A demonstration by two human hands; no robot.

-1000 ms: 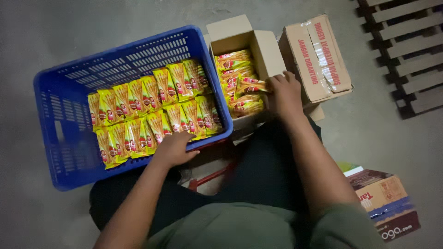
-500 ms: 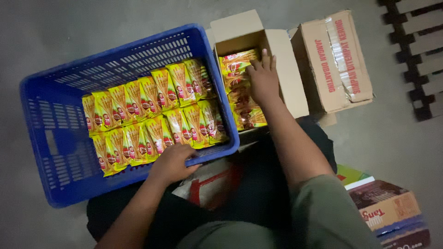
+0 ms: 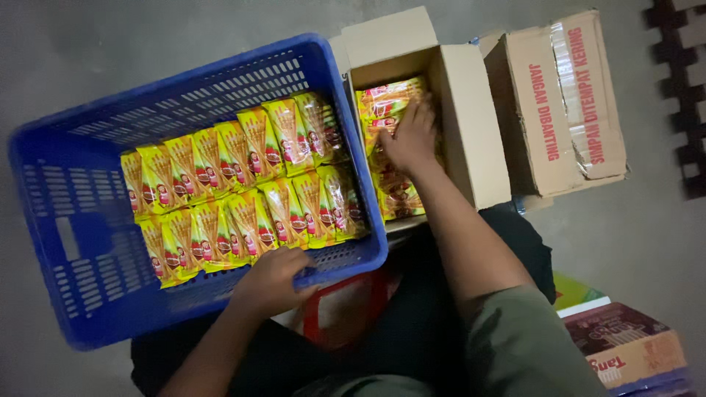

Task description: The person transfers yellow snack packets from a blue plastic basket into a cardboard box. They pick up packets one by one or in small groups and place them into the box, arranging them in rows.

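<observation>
Grey concrete floor [image 3: 647, 242], dull and smooth, lies under everything. Glossy yellow packets [image 3: 393, 187] fill an open cardboard box [image 3: 474, 132] at centre; the right hand [image 3: 409, 138] lies flat on them, fingers spread, grasping nothing that shows. Left of the box, a blue plastic crate [image 3: 66, 242] with slotted walls holds two overlapping rows of crate packets [image 3: 235, 191]. The left hand [image 3: 273, 283] is clenched on its near rim. Right, a taped carton [image 3: 562, 99] stands shut; a smaller brown carton [image 3: 632, 345] sits near right.
</observation>
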